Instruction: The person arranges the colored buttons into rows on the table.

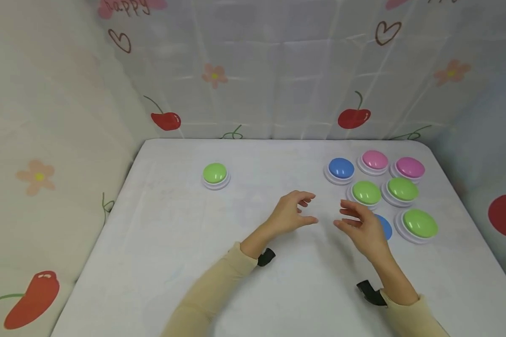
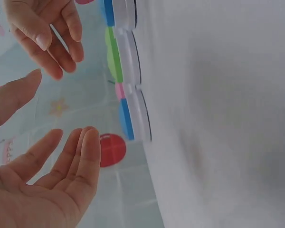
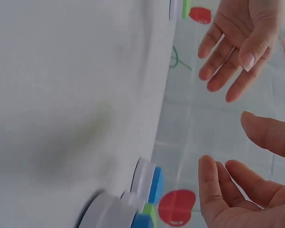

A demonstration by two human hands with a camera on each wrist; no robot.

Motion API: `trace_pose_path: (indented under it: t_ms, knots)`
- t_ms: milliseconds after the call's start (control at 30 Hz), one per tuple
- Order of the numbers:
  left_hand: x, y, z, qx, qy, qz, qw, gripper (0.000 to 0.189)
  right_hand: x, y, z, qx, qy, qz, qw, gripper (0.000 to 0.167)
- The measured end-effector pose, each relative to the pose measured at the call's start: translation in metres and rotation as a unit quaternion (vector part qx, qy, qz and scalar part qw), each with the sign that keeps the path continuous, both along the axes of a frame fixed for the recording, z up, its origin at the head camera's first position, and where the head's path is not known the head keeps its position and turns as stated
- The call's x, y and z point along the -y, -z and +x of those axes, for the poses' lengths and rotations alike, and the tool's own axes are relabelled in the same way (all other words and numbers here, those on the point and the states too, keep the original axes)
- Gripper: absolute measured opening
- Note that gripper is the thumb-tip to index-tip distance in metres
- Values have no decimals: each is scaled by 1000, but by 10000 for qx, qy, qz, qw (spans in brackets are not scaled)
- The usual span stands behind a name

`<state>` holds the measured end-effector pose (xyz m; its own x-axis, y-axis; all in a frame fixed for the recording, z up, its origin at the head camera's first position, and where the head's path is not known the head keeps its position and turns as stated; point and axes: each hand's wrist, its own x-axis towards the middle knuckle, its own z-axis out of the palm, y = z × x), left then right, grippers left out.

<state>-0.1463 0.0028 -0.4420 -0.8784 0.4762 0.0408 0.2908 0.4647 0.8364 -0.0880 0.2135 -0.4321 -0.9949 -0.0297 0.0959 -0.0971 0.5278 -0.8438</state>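
Observation:
My left hand [image 1: 290, 213] hovers over the middle of the table, fingers loosely bent and nothing between them. Facing it, my right hand [image 1: 362, 227] is held up with relaxed fingers, also holding nothing; a gap separates the two. Behind the right hand a blue push button [image 1: 385, 226] on a white base is partly hidden. A green button [image 1: 366, 192] lies just beyond its fingertips, with another blue button [image 1: 341, 168] farther back. In the left wrist view, both palms and the bent fingers [image 2: 88, 164] appear above the tabletop.
Two pink buttons [image 1: 375, 160] and more green buttons [image 1: 420, 223] cluster at the table's right side. One green button [image 1: 215, 173] sits alone at the back left. A printed curtain [image 1: 274, 70] hangs behind the white table [image 1: 152, 224] and along its sides.

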Motion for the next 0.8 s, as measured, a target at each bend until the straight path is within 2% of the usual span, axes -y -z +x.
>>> trace_pose_path:
  t_ms: [133, 233, 367, 467, 567, 667, 733, 800]
  knots:
    - [-22, 5, 1, 122, 125, 128, 9998, 59, -23, 2, 11, -76, 853, -24, 9963, 51]
    - [-38, 11, 2, 181, 168, 157, 9996, 59, -37, 2, 17, 135, 1561, -106, 9876, 53]
    - [-57, 16, 4, 243, 237, 73, 9994, 59, -56, 0, 23, 627, 2512, -553, 9643, 57]
    - [-71, 19, 5, 226, 303, -53, 9993, 59, -70, 1, 27, 770, 3020, -969, 9452, 58]
    - [-83, 23, 5, 138, 302, -171, 9993, 59, -84, 3, 31, 836, 3135, -1394, 9356, 61]
    - [-92, 25, 5, 104, 252, -238, 9993, 59, -94, 9, 35, 947, 2967, -1790, 9333, 65]
    - [-96, 26, 4, 121, 241, -272, 9993, 60, -99, 13, 37, 1034, 2785, -1826, 9373, 66]
    - [-100, 26, 4, 170, 222, -282, 9992, 61, -103, 17, 38, 1133, 2623, -1653, 9439, 67]
